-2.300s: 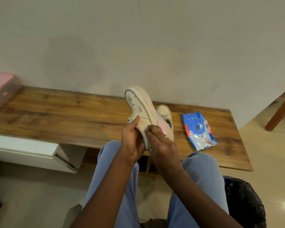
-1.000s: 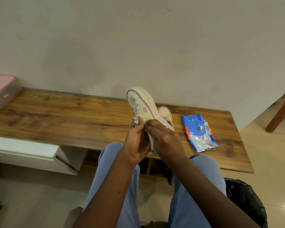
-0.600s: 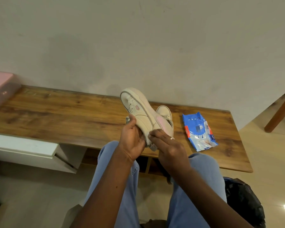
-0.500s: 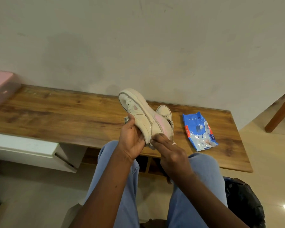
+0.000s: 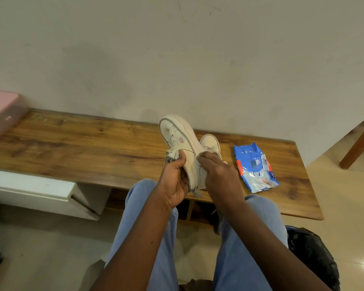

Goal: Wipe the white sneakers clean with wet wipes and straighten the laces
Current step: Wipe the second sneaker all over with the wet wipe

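A white sneaker (image 5: 181, 135) is held up on its side above the wooden bench (image 5: 82, 152), toe pointing away. My left hand (image 5: 174, 181) grips it from the lace side, thumb on the upper. My right hand (image 5: 216, 177) presses a white wet wipe (image 5: 201, 177) against the sneaker's sole edge near the heel. The second white sneaker (image 5: 210, 143) stands on the bench just behind, partly hidden by my right hand. A blue wet wipes pack (image 5: 253, 166) lies flat to the right.
A pink box (image 5: 2, 114) sits at the bench's far left end. A white drawer unit (image 5: 36, 190) juts out below the bench. A black bin bag (image 5: 315, 257) is at my right knee, a wooden leg (image 5: 357, 143) farther right.
The held sneaker has tilted more upright with its toe raised. My right hand has slid up the sole edge with the wipe, from the heel toward the middle.
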